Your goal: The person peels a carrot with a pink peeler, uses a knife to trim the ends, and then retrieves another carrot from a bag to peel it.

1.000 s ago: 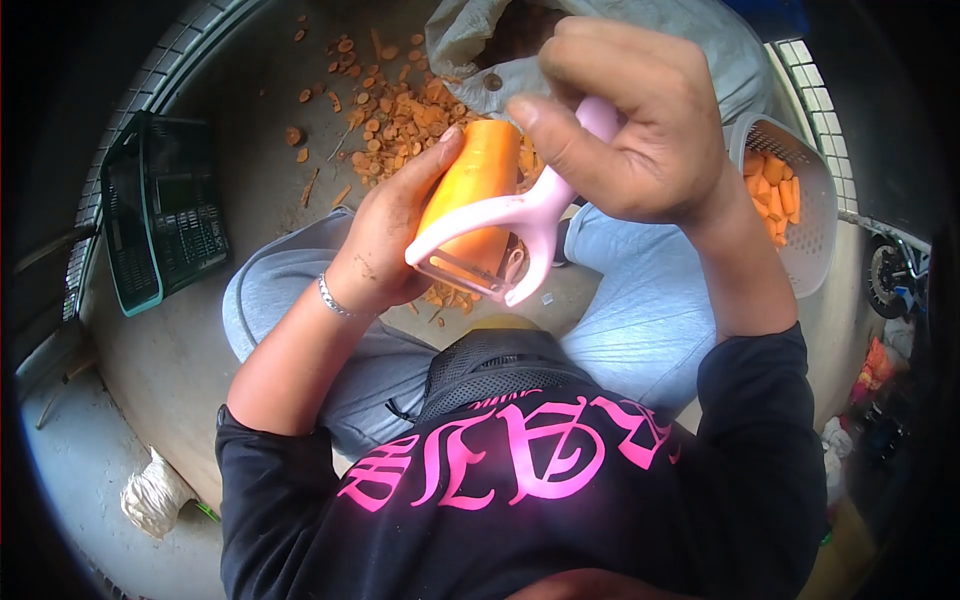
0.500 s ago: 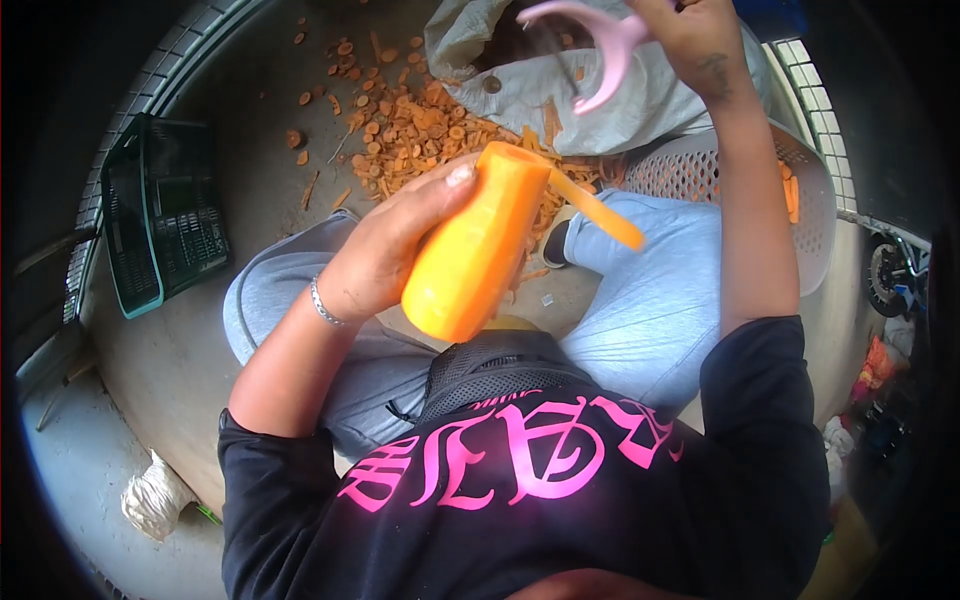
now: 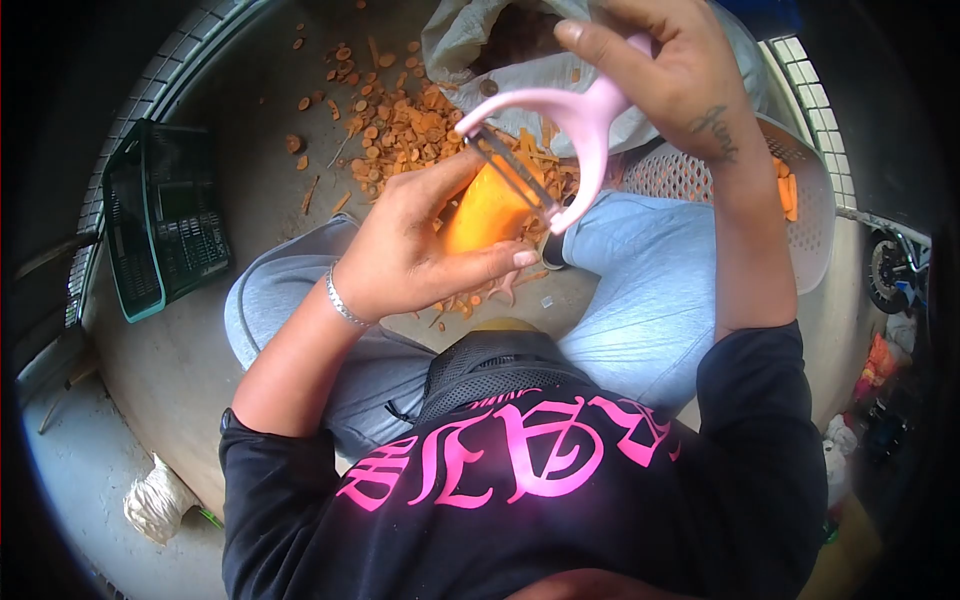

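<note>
My left hand (image 3: 410,235) is wrapped round an orange peeled vegetable (image 3: 487,212), its thumb along the near side. In my right hand (image 3: 680,75) is the handle of a pink Y-shaped peeler (image 3: 580,115). The peeler's metal blade (image 3: 512,175) lies across the far end of the vegetable; whether it touches the surface I cannot tell. Orange peelings and round slices (image 3: 410,135) are heaped on the floor beyond my hands.
A dark green crate (image 3: 165,225) stands at the left. At the right a pale perforated basket (image 3: 815,225) holds orange pieces. A white sack (image 3: 455,45) lies at the top. My legs (image 3: 650,285) are bent on either side. A crumpled white bag (image 3: 157,503) lies lower left.
The peeler has come down and left to the vegetable. My left hand has turned the vegetable, so its far end points up and away. The strip of peel hanging from it is no longer seen.
</note>
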Demonstrator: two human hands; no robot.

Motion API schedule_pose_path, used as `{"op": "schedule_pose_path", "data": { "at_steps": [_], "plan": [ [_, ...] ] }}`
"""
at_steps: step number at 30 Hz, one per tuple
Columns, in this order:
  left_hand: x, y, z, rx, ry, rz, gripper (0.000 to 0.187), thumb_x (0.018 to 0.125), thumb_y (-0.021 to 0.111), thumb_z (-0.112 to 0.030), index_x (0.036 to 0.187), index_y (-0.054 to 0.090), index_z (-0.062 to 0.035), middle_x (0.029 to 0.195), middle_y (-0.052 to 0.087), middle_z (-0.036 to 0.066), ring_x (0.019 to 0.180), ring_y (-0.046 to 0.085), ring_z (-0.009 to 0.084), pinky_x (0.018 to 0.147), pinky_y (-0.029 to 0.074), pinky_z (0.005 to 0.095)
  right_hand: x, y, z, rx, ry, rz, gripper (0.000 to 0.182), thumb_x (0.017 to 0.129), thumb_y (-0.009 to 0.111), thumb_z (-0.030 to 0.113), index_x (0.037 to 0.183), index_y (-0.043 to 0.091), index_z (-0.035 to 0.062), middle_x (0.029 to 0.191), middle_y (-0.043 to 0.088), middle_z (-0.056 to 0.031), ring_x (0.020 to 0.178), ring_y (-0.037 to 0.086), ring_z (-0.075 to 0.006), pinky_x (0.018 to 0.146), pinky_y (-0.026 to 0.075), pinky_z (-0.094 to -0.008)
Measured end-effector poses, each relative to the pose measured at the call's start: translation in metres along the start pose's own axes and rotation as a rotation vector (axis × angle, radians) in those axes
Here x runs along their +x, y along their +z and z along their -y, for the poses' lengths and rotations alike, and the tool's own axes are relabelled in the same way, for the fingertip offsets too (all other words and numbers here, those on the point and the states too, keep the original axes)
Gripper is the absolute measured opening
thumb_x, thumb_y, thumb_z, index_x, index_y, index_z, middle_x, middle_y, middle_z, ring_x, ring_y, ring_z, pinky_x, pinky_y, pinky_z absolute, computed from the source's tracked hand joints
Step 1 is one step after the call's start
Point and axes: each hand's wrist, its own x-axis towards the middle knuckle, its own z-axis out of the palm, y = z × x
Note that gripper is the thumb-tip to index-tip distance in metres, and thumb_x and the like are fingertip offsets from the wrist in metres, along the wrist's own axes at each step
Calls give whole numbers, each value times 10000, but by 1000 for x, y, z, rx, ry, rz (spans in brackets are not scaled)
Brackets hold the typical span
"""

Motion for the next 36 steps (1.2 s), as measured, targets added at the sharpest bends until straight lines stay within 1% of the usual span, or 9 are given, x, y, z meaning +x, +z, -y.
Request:
{"op": "schedule_pose_path", "data": {
  "at_steps": [9,16,21,24,26,27,30,33,36],
  "plan": [
    [-1,-2,-5,50,-74,-37,367,736,785,-177,1020,639,4,775,675,97,698,678,190,674,527,295,-3,14,-12,-44,-169,-79,270,720,670,114,588,475,-20,530,461,-162,457,451,-272,460,358,-336],
    [-2,-3,-7,225,-67,-45,413,683,814,-173,978,618,40,776,650,91,710,635,158,691,499,288,-4,12,11,-121,-108,-13,281,727,663,116,576,467,-16,509,432,-151,432,407,-218,442,337,-326],
    [-4,-5,-8,143,-31,-69,414,678,809,-187,963,610,38,776,642,75,704,628,153,684,487,272,1,17,-17,89,28,50,294,730,669,147,575,483,-19,497,418,-134,435,391,-154,439,335,-324],
    [-6,-10,-6,144,101,-127,371,692,797,-202,935,614,10,749,640,77,669,644,182,641,494,273,10,11,-53,-297,-48,-92,306,763,645,203,591,512,-13,513,418,-116,478,397,-103,448,338,-320],
    [-6,-15,-4,182,164,-176,349,697,789,-207,921,611,-7,731,631,75,646,639,192,632,494,268,17,1,-79,-328,205,-88,363,811,623,270,599,532,-10,508,451,-82,501,426,-94,470,356,-314],
    [-5,-15,-4,150,135,-176,348,697,789,-208,918,610,-8,729,627,73,647,634,185,637,493,269,20,-2,-87,-345,327,-80,395,835,613,304,603,542,-8,505,468,-65,512,440,-90,481,365,-312],
    [-5,-15,3,89,94,-167,388,712,792,-222,968,602,-1,769,631,72,662,618,170,669,497,276,20,-2,-90,57,379,-77,438,882,592,401,661,593,24,557,500,12,528,458,-91,510,374,-274],
    [0,-4,12,-194,-68,-300,431,774,758,-268,1039,580,22,809,632,83,665,610,176,678,498,278,15,1,-76,275,549,26,445,888,589,489,757,633,66,633,497,60,551,456,-80,527,369,-245],
    [6,-13,17,-635,-430,-241,546,858,657,-412,1141,550,42,924,640,127,808,640,188,742,521,298,9,9,-72,440,406,182,410,875,596,524,848,636,116,669,473,48,575,430,-62,510,347,-230]
  ]
}}
